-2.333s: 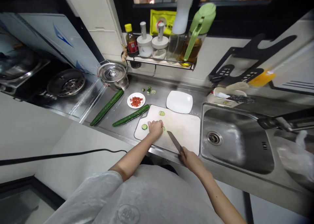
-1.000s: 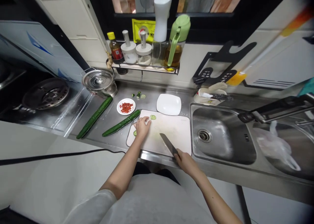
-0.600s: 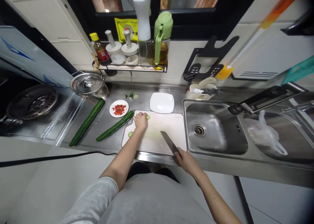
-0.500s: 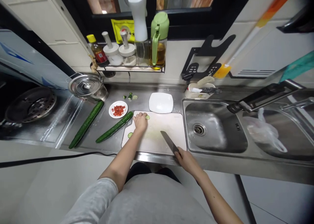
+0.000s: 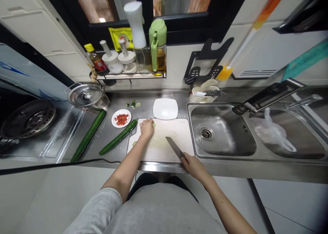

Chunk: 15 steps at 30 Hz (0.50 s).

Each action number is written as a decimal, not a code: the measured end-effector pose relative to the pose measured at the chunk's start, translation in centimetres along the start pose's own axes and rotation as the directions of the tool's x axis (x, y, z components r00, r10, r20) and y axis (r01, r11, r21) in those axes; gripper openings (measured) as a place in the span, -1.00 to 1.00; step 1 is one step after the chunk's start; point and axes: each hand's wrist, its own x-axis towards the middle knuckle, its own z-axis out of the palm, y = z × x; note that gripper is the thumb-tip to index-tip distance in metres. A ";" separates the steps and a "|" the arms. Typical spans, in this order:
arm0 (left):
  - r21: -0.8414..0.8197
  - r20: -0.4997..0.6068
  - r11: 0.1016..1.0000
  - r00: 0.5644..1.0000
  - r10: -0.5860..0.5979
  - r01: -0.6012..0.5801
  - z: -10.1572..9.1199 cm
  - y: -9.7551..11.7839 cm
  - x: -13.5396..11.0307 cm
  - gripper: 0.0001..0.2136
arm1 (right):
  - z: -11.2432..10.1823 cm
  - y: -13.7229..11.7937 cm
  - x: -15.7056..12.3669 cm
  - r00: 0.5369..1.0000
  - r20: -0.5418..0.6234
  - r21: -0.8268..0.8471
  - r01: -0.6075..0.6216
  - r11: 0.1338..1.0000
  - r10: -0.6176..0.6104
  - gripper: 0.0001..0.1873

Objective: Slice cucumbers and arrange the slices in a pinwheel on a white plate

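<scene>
My left hand [image 5: 147,128] is at the upper left of the white cutting board [image 5: 176,131], its fingers closed around a small cucumber piece [image 5: 153,125] that peeks out at the right of the fingertips. My right hand [image 5: 192,164] grips a kitchen knife [image 5: 174,147] by its handle at the board's lower right, the blade slanting up and left over the board. Partly behind my left forearm lies another cut cucumber piece [image 5: 134,143]. A whole cucumber [image 5: 118,137] rests beside the board's left edge, and a longer cucumber [image 5: 88,135] lies further left.
Behind the board stand a white dish [image 5: 165,108] and a small plate of chopped red pieces [image 5: 121,118]. Cucumber ends [image 5: 133,104] lie nearby. A lidded steel pot [image 5: 88,96] is at left, a sink [image 5: 222,141] at right. A shelf [image 5: 133,76] holds bottles and jars above.
The camera view has shifted slightly. My left hand stays on the cucumber piece, with less of it showing at the fingertips. The knife stays in my right hand in nearly the same place.
</scene>
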 end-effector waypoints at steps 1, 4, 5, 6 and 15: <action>-0.013 0.006 1.000 1.000 0.011 -0.011 0.0 0.1 0.0 -0.78 | 0.0 0.0 0.0 1.000 -0.002 -0.003 -0.002 1.000 0.002 -0.75; -0.090 0.036 0.996 0.999 -0.020 0.024 -0.2 0.0 -0.2 -0.77 | 0.3 -0.1 0.1 1.000 -0.005 -0.019 -0.004 1.000 0.004 -0.75; -0.127 0.054 0.990 0.997 -0.051 0.058 -0.3 -0.1 -0.4 -0.77 | 0.4 0.0 0.2 1.000 -0.005 -0.025 -0.004 1.000 0.004 -0.74; -0.164 0.076 0.982 0.993 -0.086 0.098 -0.4 -0.3 -0.7 -0.77 | 0.5 0.0 0.2 1.000 -0.004 -0.031 -0.004 1.000 0.004 -0.74; -0.237 0.186 0.958 0.975 -0.121 0.164 0.0 -2.4 -4.6 -0.79 | 0.8 -0.3 0.9 1.000 0.008 -0.100 0.002 0.995 -0.001 -0.74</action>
